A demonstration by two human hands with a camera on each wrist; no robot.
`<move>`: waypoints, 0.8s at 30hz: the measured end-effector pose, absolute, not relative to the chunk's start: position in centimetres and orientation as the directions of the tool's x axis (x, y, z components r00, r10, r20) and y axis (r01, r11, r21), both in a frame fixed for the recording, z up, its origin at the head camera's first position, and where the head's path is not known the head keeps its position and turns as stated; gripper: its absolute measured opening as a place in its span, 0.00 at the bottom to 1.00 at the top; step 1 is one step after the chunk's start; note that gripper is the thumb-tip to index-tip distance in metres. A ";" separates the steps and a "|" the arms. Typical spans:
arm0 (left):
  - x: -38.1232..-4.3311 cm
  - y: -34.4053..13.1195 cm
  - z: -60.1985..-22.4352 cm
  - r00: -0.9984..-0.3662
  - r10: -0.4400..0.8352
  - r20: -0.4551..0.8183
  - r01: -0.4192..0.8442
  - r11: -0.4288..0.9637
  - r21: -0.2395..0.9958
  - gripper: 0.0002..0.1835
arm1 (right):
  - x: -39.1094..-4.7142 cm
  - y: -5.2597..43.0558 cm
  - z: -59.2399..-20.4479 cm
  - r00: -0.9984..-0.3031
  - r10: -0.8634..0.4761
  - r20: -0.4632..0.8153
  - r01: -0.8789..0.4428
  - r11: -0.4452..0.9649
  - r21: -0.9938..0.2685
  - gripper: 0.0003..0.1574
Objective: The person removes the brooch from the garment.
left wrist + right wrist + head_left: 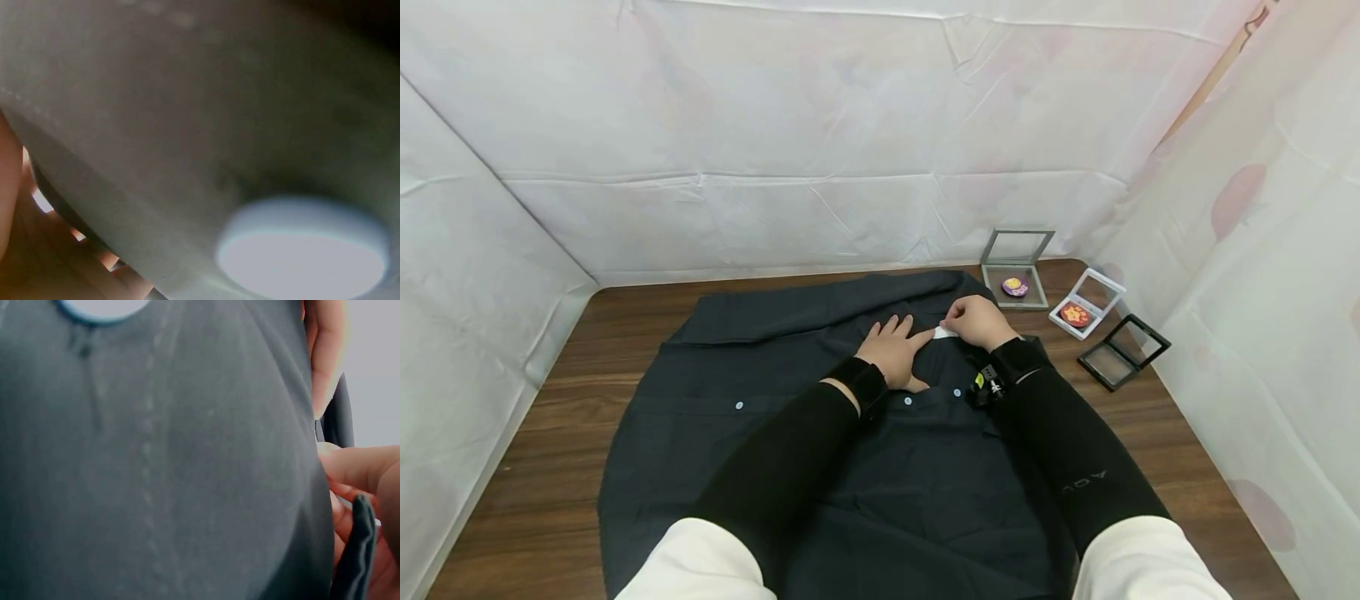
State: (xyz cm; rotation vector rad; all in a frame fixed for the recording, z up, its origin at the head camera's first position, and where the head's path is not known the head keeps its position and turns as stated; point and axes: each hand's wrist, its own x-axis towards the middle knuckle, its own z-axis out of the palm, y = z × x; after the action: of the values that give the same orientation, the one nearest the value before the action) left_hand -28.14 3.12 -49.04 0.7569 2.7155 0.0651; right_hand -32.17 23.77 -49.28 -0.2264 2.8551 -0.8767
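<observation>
A dark button-up garment [700,467] lies spread over the table, with small pale buttons along its front placket. One button [303,256] looms large in the left wrist view. My left hand [891,354] rests on the fabric with its fingers spread, the thumb side turned towards a small white piece [945,332] at the opening. My right hand [977,323] pinches that white piece between bent thumb and fingers. In the right wrist view, dark cloth hides part of the right hand [365,487], and fingers of the left hand [328,350] show above it.
At the back right stand a grey open case [992,296] holding a purple-and-yellow piece, a white open case [1088,327] holding a red-and-yellow piece, and a black open case [1107,367]. White curtains [820,100] enclose the wooden table [535,467] at the back and sides.
</observation>
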 end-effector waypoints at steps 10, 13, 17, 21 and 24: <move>-27.8 3.1 -48.4 -0.802 0.516 -0.301 0.508 0.854 0.111 0.53 | -30.9 23.7 -48.2 -0.966 -0.227 -0.126 -0.123 0.828 -0.547 0.16; -27.9 3.2 -48.5 -0.802 0.507 -0.316 0.501 0.859 0.105 0.54 | -30.3 23.4 -47.9 -0.962 -0.238 -0.137 -0.135 0.846 -0.516 0.21; -28.2 3.3 -48.8 -0.806 0.492 -0.329 0.486 0.867 0.107 0.54 | -29.4 22.7 -47.5 -0.964 -0.234 -0.128 -0.156 0.884 -0.440 0.26; -28.4 3.4 -48.9 -0.808 0.488 -0.331 0.480 0.870 0.111 0.54 | -28.1 21.9 -47.0 -0.973 -0.198 -0.121 -0.154 0.942 -0.298 0.29; -28.4 3.5 -49.0 -0.811 0.483 -0.331 0.476 0.873 0.106 0.54 | -27.1 21.3 -46.5 -0.975 -0.181 -0.129 -0.155 0.970 -0.187 0.31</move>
State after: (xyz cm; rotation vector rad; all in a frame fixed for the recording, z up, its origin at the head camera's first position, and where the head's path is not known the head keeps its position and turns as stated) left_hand -28.36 3.53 -48.97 0.7131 2.6943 0.0263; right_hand -27.14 21.26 -46.54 -0.2545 2.9731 -0.2654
